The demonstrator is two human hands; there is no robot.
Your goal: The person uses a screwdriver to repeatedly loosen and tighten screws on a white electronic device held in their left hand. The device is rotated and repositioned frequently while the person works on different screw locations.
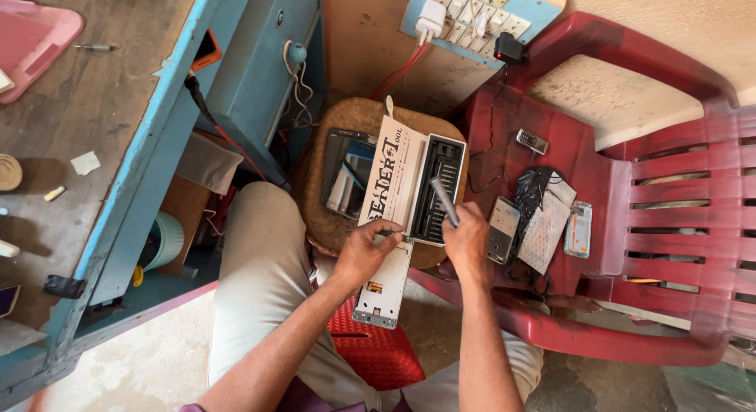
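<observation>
I look straight down on a small round wooden stool (339, 120) wedged between a blue-painted workbench (150, 168) on my left and a dark red plastic chair (630, 183) on my right; the floor is pale rough concrete and a switchboard (472, 14) with plugs and red wires hangs on the wall ahead. On the stool lies an open screwdriver bit case (437, 187), its white lid folded out flat beside a dark tray (346, 176). The chair seat carries several phones and phone parts (504, 227) and a black bundle I cannot make out. The bench top runs out of frame at left, and a pink tray (31, 38) there is cut off. My knees hide the stool's near edge and most of a red object below. My right hand (466, 237) is closed around a grey screwdriver handle (443, 199), which slants up over the case's bit rows; its tip is hidden in the fist. My left hand (366, 250) presses fingers together on the near edge of the lid, thumb just above a white phone frame (384, 290) resting on my lap.
</observation>
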